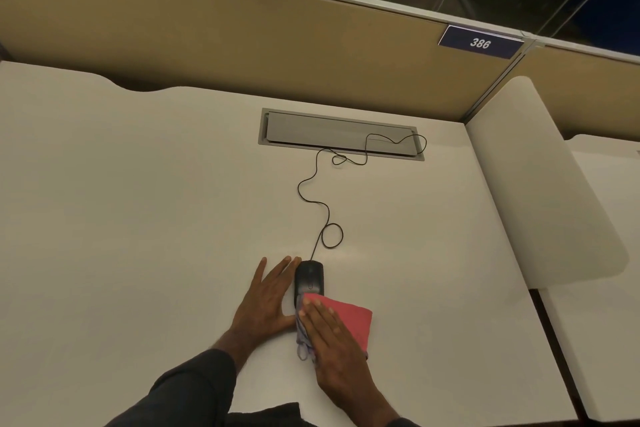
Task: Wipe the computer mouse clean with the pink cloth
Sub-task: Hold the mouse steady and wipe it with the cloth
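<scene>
A black wired computer mouse (309, 279) lies on the white desk (138, 218) near its front edge. My left hand (268, 298) rests flat against the mouse's left side, fingers spread and pointing away from me. A folded pink cloth (349, 319) covers the rear of the mouse and the desk to its right. My right hand (332, 347) presses flat on top of the cloth, fingertips at the mouse's back end. The rear of the mouse is hidden under the cloth.
The mouse cable (313, 198) curls back across the desk to a grey cable hatch (339, 133). A beige partition wall (242, 35) with a blue sign "386" (480, 43) stands behind. A white side divider (540, 184) borders the desk on the right.
</scene>
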The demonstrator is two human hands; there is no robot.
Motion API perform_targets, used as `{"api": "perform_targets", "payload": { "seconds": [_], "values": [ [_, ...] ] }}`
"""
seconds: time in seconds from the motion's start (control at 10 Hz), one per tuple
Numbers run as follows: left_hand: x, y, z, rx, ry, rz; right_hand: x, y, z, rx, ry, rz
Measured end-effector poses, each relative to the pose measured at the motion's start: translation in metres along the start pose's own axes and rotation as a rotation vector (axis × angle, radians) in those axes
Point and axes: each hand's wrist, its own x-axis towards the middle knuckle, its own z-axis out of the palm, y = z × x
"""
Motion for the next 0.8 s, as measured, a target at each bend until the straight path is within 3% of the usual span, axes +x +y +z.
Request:
{"api": "perform_targets", "payload": {
  "seconds": [0.2,0.5,0.7,0.8],
  "values": [
    [-0.004,0.003,-0.003,0.029,0.079,0.021,-0.016,-0.003,0.003,0.085,0.03,0.062],
    [-0.002,0.007,-0.004,0.043,0.063,-0.01,-0.012,-0.008,0.006,0.166,0.13,0.116],
    [-0.003,0.007,-0.005,0.06,0.073,0.016,0.009,0.005,0.001,0.324,0.275,0.303],
    [-0.002,0.006,-0.005,0.055,0.078,0.029,0.031,0.013,-0.011,0.335,0.249,0.349]
  ]
}}
